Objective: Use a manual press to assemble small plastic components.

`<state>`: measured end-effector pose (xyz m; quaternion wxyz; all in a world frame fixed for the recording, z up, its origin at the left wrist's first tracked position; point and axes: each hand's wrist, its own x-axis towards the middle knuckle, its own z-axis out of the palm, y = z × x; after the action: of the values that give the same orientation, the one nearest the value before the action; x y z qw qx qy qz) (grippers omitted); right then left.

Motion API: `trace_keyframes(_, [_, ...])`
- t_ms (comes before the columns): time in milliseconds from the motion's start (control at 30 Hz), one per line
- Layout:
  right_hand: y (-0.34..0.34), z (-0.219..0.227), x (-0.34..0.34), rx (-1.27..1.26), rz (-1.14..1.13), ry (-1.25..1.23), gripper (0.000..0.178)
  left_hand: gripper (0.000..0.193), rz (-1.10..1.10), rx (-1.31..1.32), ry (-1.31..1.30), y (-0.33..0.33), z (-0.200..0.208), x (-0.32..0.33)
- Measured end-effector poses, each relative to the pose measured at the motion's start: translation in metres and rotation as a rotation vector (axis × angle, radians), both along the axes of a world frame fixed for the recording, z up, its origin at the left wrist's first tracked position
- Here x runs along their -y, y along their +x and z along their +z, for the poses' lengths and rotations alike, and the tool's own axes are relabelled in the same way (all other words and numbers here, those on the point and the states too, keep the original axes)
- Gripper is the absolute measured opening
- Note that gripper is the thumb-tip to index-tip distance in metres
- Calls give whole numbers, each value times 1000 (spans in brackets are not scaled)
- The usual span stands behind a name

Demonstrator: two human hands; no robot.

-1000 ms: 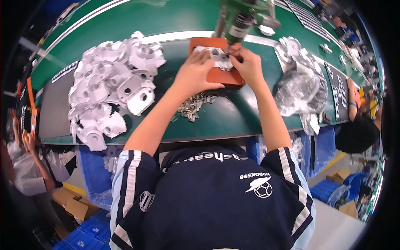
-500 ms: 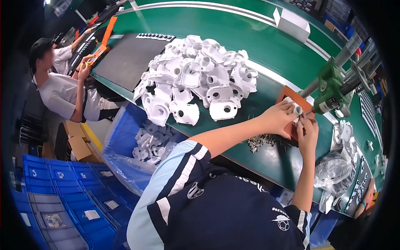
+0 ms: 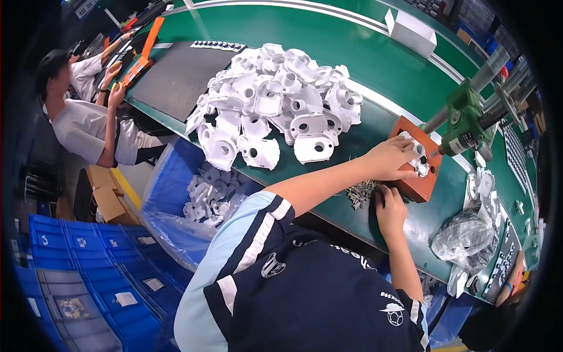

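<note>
My left hand is spread wide, fingers resting on the white moulded plastic part atop the orange rectangular block, at the right of the green worktop. My right hand is curled at the heap of small silver metal pins, nearer me; I cannot tell whether it holds any. If my left hand slackens, the part could slip beside the green metal machine; grabbing 2 pins together could scatter others
</note>
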<state>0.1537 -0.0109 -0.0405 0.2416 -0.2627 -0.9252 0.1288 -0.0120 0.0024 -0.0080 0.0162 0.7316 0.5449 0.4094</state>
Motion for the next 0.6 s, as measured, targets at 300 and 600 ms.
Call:
trace_keyframes(300, [6, 1, -7, -139, -27, -4, 15, 42, 19, -15, 28, 2, -2, 1])
trace_keyframes(600, [64, 30, -34, -465, -142, -554, 10, 37, 34, -6, 50, 5, -2, 3])
